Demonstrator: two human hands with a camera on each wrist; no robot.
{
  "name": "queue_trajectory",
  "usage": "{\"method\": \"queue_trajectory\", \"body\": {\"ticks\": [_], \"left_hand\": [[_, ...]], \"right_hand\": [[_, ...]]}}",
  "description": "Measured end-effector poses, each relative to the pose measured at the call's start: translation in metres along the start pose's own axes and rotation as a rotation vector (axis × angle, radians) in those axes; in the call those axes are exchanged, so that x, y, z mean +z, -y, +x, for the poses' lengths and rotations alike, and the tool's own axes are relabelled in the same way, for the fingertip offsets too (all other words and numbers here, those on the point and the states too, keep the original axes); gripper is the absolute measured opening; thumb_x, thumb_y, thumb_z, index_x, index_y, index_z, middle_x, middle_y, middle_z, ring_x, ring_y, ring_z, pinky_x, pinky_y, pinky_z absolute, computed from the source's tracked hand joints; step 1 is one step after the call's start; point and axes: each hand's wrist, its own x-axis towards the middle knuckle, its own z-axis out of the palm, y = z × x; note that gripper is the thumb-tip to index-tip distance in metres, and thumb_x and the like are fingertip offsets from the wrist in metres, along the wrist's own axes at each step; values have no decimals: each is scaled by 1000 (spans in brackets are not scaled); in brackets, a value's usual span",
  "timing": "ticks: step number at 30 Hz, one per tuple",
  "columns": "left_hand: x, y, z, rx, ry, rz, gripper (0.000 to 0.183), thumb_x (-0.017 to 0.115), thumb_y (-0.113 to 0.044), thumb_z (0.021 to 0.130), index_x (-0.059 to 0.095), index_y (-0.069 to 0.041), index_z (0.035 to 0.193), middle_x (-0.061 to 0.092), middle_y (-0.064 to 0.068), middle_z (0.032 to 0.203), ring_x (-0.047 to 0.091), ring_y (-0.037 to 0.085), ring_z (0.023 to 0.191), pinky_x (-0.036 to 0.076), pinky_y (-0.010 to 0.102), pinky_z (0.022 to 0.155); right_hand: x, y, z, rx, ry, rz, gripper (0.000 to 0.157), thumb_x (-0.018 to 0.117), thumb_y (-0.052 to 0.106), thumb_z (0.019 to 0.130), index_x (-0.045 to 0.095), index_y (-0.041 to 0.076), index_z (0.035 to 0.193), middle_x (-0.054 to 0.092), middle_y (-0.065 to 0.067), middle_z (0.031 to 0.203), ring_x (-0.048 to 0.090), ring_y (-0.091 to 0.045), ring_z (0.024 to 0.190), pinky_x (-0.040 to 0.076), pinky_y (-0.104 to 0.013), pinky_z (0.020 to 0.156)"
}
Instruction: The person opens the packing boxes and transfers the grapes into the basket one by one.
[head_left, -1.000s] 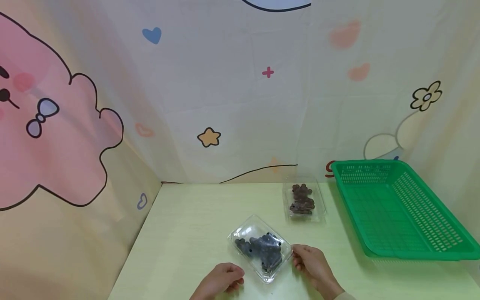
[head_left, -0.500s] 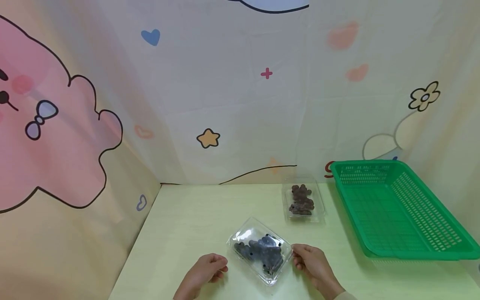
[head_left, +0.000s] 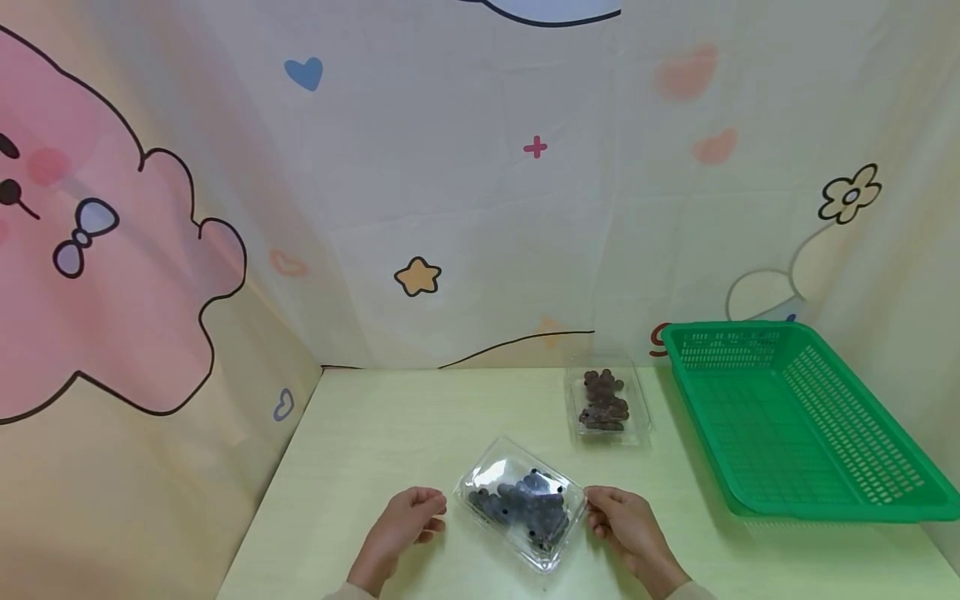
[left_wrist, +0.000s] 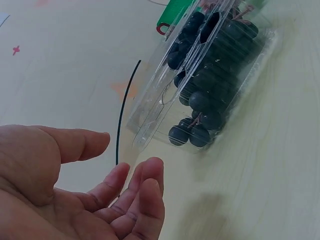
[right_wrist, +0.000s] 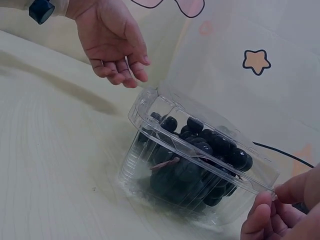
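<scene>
From afar, I see the right hand (head_left: 628, 527) pinching a corner of 1 clear box (head_left: 491, 473) of dark grapes (head_left: 531, 507), left of the green basket (head_left: 832, 509); the left hand (head_left: 407, 522), thumb and fingers apart, hovers farther left of the basket. A 2nd box (head_left: 642, 417), holding reddish-brown fruit (head_left: 604, 410), sits nearer the basket.

Right hand (right_wrist: 291, 219) cut off at right edge (right wrist view).
</scene>
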Motion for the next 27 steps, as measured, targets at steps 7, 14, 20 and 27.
{"method": "queue_trajectory", "body": {"ticks": [7, 14, 20, 27], "left_hand": [[8, -2, 9, 36, -47, -25, 46, 59, -28, 106, 58, 11, 131, 68, 16, 115, 68, 20, 91, 58, 38, 80], [16, -2, 18, 24, -73, -14, 44, 59, -26, 107, 59, 10, 132, 70, 11, 110, 69, 19, 90, 58, 38, 79], [19, 0, 22, 40, -72, -15, 41, 60, -25, 106, 63, 9, 128, 71, 8, 106, 68, 18, 87, 58, 36, 77], [23, 3, 25, 55, -58, -34, 35, 65, -20, 103, 66, 9, 124, 71, 7, 98, 67, 16, 81, 57, 32, 73]], "right_hand": [[-1, 0, 1, 6, -7, 2, 20, 61, 9, 104, 67, -10, 106, 62, -6, 78, 55, -12, 66, 46, -22, 53], [-1, 0, 2, 1, -3, 6, 22, 62, 9, 104, 67, -12, 109, 62, -6, 78, 55, -12, 66, 46, -22, 53], [0, 1, 2, -4, -3, -3, 22, 61, 9, 104, 67, -11, 108, 62, -6, 78, 55, -12, 66, 46, -21, 53], [0, 1, 2, 11, -9, -11, 21, 60, 9, 104, 67, -10, 108, 62, -7, 78, 55, -13, 66, 46, -22, 53]]}}
